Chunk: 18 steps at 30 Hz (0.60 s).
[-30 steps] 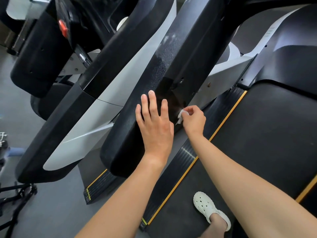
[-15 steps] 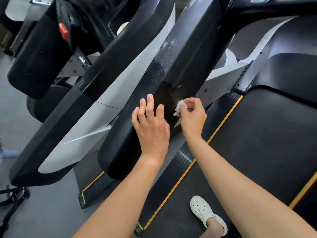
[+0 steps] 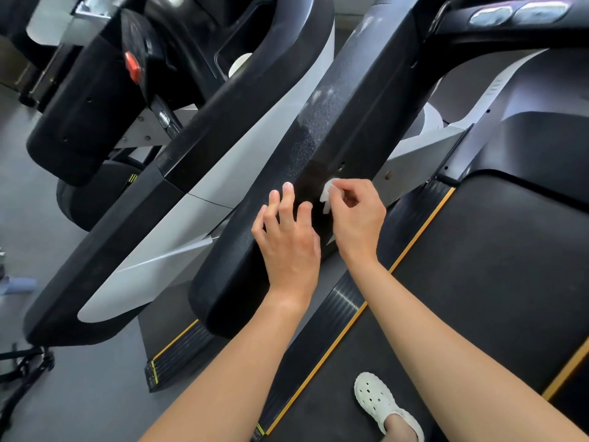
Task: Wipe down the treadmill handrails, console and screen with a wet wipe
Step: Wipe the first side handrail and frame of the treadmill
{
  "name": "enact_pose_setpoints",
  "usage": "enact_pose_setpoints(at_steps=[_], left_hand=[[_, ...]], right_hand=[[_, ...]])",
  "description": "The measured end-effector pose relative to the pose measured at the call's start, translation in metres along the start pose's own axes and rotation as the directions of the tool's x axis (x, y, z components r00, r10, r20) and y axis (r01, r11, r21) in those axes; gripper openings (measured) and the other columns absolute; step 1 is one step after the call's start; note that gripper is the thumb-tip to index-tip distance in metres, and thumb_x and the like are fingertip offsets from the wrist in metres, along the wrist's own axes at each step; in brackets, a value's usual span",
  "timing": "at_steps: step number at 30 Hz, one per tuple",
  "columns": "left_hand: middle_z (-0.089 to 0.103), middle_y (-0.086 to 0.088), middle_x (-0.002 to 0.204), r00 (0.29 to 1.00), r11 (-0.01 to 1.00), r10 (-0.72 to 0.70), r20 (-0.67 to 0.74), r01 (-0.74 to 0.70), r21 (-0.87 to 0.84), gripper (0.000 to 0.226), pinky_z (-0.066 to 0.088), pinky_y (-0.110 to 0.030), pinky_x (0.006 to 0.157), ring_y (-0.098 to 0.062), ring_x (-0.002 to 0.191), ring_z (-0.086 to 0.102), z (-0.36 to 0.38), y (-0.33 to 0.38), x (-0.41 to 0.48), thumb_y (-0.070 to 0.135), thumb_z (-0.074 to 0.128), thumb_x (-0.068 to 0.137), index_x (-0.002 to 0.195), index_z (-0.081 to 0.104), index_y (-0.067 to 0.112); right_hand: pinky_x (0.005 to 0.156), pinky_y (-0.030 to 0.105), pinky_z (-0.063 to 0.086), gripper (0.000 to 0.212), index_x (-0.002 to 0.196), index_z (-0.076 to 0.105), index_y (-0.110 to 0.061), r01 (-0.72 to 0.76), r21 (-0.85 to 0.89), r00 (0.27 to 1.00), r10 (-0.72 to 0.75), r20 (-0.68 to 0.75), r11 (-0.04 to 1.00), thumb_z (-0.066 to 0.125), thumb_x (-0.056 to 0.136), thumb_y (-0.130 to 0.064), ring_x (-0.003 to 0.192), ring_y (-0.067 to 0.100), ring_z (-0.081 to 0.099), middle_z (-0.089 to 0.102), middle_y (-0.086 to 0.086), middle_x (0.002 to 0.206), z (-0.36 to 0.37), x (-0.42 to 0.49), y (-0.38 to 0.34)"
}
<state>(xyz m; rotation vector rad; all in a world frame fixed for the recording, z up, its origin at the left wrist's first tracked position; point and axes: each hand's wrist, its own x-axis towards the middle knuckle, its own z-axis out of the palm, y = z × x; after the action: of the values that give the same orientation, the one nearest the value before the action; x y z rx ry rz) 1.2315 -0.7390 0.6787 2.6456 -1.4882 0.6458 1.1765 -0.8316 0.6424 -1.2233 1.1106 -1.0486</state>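
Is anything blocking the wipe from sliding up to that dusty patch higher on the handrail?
Nothing visible. The right hand pinches the wipe against the handrail; the rail above is bare up to the dust. The left hand rests alongside, off that path.

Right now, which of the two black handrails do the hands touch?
The handrail next to the belt: the left hand touches it and the right hand pinches the wet wipe against it. The other handrail is untouched.
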Motion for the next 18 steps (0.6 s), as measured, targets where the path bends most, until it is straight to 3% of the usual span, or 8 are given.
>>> enact_pose_setpoints(at_steps=[3,6,9,12,15,18], left_hand=[[0.036,-0.010,0.154,1.000,1.000,0.003,0.001,-0.003,-0.012,0.046,0.036,-0.053,0.111,-0.033,0.144,0.037,0.000,-0.001,0.000,0.011,0.082,0.081,0.122,0.061,0.016],[0.037,-0.010,0.155,1.000,1.000,0.006,0.012,-0.006,-0.013,0.047,0.035,-0.052,0.112,-0.033,0.144,0.038,-0.002,-0.002,0.000,0.010,0.082,0.081,0.123,0.061,0.017],[0.037,-0.011,0.156,1.000,1.000,-0.004,0.028,0.004,-0.012,0.046,0.034,-0.052,0.114,-0.034,0.145,0.036,-0.003,0.002,-0.001,0.011,0.080,0.082,0.123,0.061,0.018],[0.034,-0.017,0.159,0.999,1.000,0.005,0.054,-0.004,-0.025,0.050,0.025,-0.053,0.122,-0.037,0.151,0.029,-0.005,0.006,-0.005,0.013,0.079,0.084,0.129,0.057,0.018],[0.031,-0.020,0.160,0.998,0.999,0.010,0.065,-0.008,-0.035,0.053,0.019,-0.054,0.126,-0.038,0.154,0.023,-0.009,0.010,-0.007,0.014,0.076,0.086,0.133,0.054,0.016],[0.035,-0.019,0.158,0.999,0.997,0.033,0.028,-0.030,-0.072,0.052,0.018,-0.054,0.126,-0.036,0.153,0.026,-0.015,0.015,0.006,0.013,0.071,0.087,0.136,0.053,0.014]], right_hand=[[0.076,0.018,0.052,0.011,0.095,0.077,-0.015,0.118,0.034,0.993,-0.118,-0.014,0.992,0.069,0.093,-0.008,0.090,0.010,0.066,0.069,-0.008,0.095,0.009,0.000,-0.017],[0.077,0.019,0.052,0.012,0.096,0.074,-0.016,0.111,0.016,0.993,-0.110,-0.034,0.994,0.066,0.094,-0.008,0.089,0.010,0.065,0.068,-0.008,0.094,0.008,0.001,-0.004],[0.081,0.017,0.053,0.013,0.099,0.070,-0.021,-0.100,-0.037,0.995,0.099,-0.026,0.994,0.060,0.098,-0.013,0.091,0.005,0.063,0.067,-0.009,0.096,0.000,0.000,0.022],[0.086,0.020,0.054,0.011,0.104,0.067,-0.020,-0.303,-0.148,0.949,0.312,0.041,0.941,0.058,0.101,-0.014,0.087,0.001,0.060,0.067,-0.006,0.100,-0.008,0.004,0.036],[0.077,0.009,0.050,0.012,0.100,0.068,-0.024,-0.248,-0.119,0.967,0.253,0.028,0.961,0.059,0.100,-0.016,0.088,0.001,0.062,0.066,-0.012,0.094,-0.009,0.012,0.023],[0.077,0.011,0.050,0.013,0.101,0.071,-0.021,-0.124,-0.049,0.992,0.122,-0.036,0.991,0.060,0.097,-0.017,0.093,0.005,0.063,0.068,-0.012,0.097,-0.003,0.014,0.013]])
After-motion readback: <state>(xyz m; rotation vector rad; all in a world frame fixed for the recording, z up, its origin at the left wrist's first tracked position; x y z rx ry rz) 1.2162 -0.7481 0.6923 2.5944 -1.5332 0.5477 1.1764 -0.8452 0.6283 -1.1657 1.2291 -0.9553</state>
